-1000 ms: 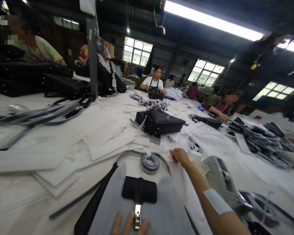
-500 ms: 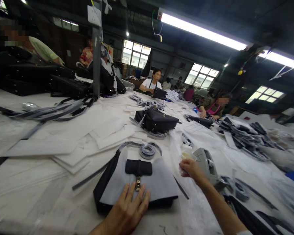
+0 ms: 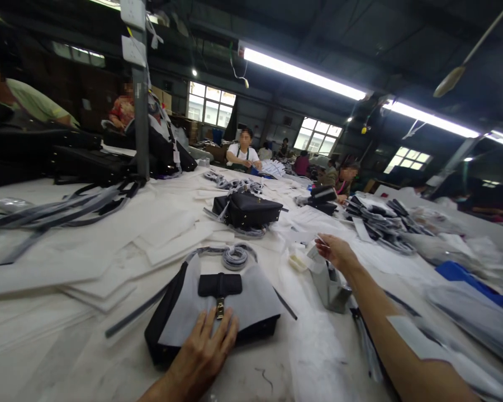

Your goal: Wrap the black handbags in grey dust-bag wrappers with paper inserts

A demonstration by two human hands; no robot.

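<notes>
A black handbag lies on the worktable, its front flap covered by a pale grey protective sheet. My left hand rests flat on the lower flap, fingers spread, their tips beside the gold clasp. A wrapped coil of strap sits at the bag's top. To the right, my right hand is over a grey tape dispenser, thumb and fingers pinched on a small whitish strip that looks like tape. A pale yellowish roll lies just left of the dispenser.
White sheets spread over the left of the table. Another black bag stands farther back. Wrapped straps are heaped at right, near a blue item. A metal post rises at left. Co-workers sit around the far side.
My right hand has moved from the dispenser's left side to above it, and the dispenser has turned. My left hand stays on the flap. The view has swung right.
</notes>
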